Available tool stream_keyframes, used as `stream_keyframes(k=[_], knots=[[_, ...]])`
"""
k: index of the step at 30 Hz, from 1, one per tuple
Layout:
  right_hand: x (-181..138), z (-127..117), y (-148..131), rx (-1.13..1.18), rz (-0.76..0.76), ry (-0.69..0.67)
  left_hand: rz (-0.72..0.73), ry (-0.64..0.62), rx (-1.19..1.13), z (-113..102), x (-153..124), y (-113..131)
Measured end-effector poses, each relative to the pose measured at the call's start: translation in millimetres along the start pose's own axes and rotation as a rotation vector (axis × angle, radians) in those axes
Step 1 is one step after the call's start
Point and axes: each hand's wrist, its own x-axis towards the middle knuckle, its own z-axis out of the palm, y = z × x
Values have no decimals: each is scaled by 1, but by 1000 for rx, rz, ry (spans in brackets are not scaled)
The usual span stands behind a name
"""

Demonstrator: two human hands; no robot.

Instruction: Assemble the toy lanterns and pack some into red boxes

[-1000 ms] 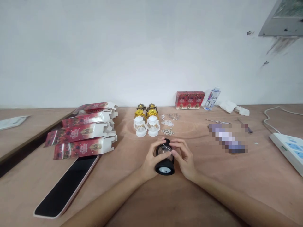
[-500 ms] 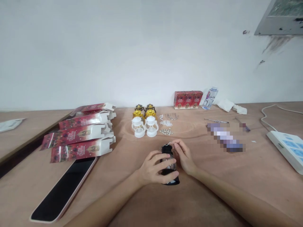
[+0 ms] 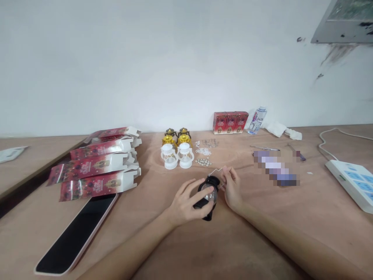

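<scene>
My left hand point(image 3: 189, 204) is wrapped round a small black lantern point(image 3: 212, 180) with a clear globe, which leans over the table with its top to the right. Between the thumb and fingers of my right hand point(image 3: 232, 188) is a thin wire handle point(image 3: 216, 170), bent in a zigzag and reaching over the lantern's top. My left fingers hide part of the globe and base. Just beyond stand white lanterns point(image 3: 185, 156), gold lanterns point(image 3: 184, 140) and dark bronze lanterns point(image 3: 183, 131) in pairs. Button cells point(image 3: 203, 162), white bits point(image 3: 203, 151) and small metal parts point(image 3: 211, 143) lie beside them.
Flattened red boxes point(image 3: 96, 165) overlap at left, above a phone point(image 3: 77, 235). Red boxes point(image 3: 226, 123) stand by the wall with a bottle point(image 3: 257, 120) and tissues point(image 3: 275, 129). A screwdriver point(image 3: 265, 148), a blurred purple item point(image 3: 275, 168) and a power strip point(image 3: 354, 181) lie right.
The lantern has tilted, its top swinging right and its base lifting. My right hand has moved right with the wire handle, which now shows more of its length.
</scene>
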Motion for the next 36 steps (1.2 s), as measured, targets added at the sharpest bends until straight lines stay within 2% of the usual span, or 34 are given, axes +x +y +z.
stream_keyframes(k=[3,7,9,14,17,21,26,31,36], knots=[[9,-1,-5,78,131,-53,-58,-35,-11,0,-5,-4],[19,-6,-10,100,221,-153,-198,-37,-80,2,-13,-12],[20,-7,-9,73,226,-184,-218,-14,-148,4,-16,-14],[13,-3,0,-135,128,-287,-262,93,-354,9,-21,-15],[11,-2,0,-141,175,-355,-242,117,-366,11,-21,-15],[14,-5,-7,7,285,-329,-218,72,-253,14,-19,-13],[15,-4,-8,77,298,-311,-178,29,-37,13,-23,-8],[8,0,-3,21,244,-276,-132,18,7,11,-24,-8],[-1,2,3,68,133,-147,-223,-71,-13,11,-19,-12]])
